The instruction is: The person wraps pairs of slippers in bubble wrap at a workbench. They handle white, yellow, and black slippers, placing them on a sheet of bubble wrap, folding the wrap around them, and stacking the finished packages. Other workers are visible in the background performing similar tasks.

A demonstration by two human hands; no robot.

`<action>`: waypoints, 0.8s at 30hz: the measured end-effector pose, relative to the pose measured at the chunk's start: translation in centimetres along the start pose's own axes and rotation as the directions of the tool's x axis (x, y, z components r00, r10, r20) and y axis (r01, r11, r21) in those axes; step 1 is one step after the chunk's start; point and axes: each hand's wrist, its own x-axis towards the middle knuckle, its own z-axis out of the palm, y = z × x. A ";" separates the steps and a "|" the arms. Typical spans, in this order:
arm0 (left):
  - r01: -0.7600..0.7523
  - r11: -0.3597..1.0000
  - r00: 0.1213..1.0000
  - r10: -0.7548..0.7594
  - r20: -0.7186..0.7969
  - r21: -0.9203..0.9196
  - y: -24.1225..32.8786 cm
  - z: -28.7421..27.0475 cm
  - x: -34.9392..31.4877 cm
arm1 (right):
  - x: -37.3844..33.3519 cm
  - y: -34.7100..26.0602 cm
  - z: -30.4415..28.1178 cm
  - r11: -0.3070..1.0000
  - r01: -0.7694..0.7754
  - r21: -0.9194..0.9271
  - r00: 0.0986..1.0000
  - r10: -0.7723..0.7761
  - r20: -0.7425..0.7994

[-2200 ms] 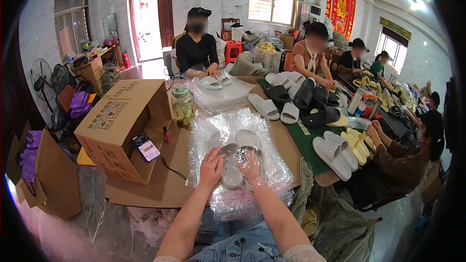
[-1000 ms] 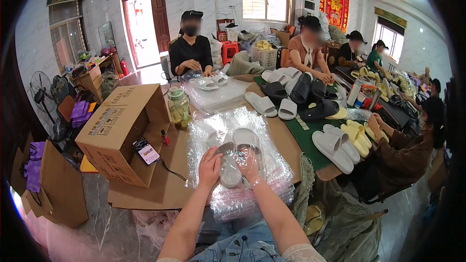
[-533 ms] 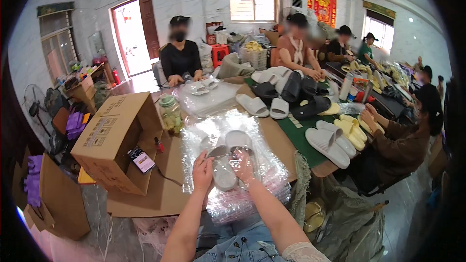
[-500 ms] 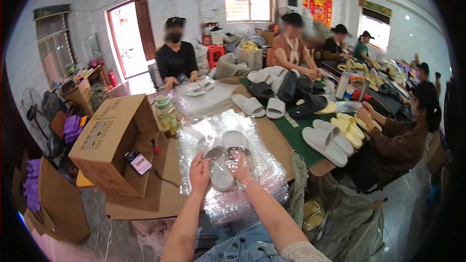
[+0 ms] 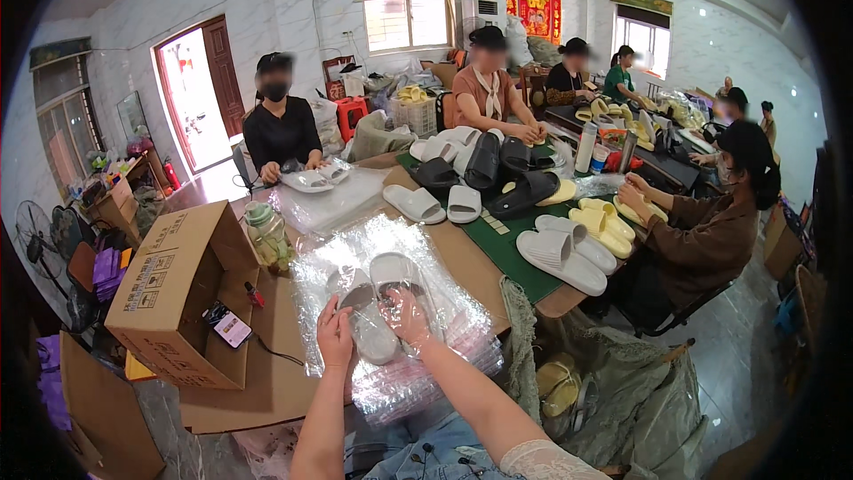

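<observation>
A pair of light grey slippers lies side by side, heels toward me, on a stack of shiny clear plastic bags (image 5: 471, 338). My left hand (image 5: 334, 335) grips the outer edge of the left grey slipper (image 5: 374, 340), just behind its strap. The right grey slipper (image 5: 396, 269) is under my right hand (image 5: 406, 316), whose fingers bend into the opening behind the strap; some fingertips are hidden there. Both slippers appear to rest on the top bag; whether any film covers them I cannot tell.
An open cardboard box (image 5: 169, 293) holding a phone (image 5: 227, 324) stands at the left, beside a glass jar (image 5: 267, 236). More grey, black and yellow slippers (image 5: 560, 260) cover the green mat (image 5: 498, 244). Co-workers sit around the table. A sack (image 5: 613, 391) hangs at the right.
The whole view has shifted, so the scene sits further left. My right hand has moved slightly back within the right slipper, uncovering more of its strap. My left hand keeps its place on the left slipper.
</observation>
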 end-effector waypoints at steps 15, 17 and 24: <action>0.002 1.000 1.000 -0.002 -0.012 -0.017 -0.4 -0.1 -0.1 | 0.3 -0.3 -0.2 0.999 0.028 -0.022 0.999 -0.028 0.019; -0.001 1.000 1.000 0.001 -0.014 -0.016 -0.3 0.0 -0.1 | 0.2 0.2 -0.7 0.978 0.169 -0.123 0.986 -0.165 0.037; -0.021 1.000 1.000 0.021 -0.013 0.001 0.3 0.0 0.1 | -0.7 0.5 0.4 1.000 -0.027 -0.014 0.998 0.028 0.058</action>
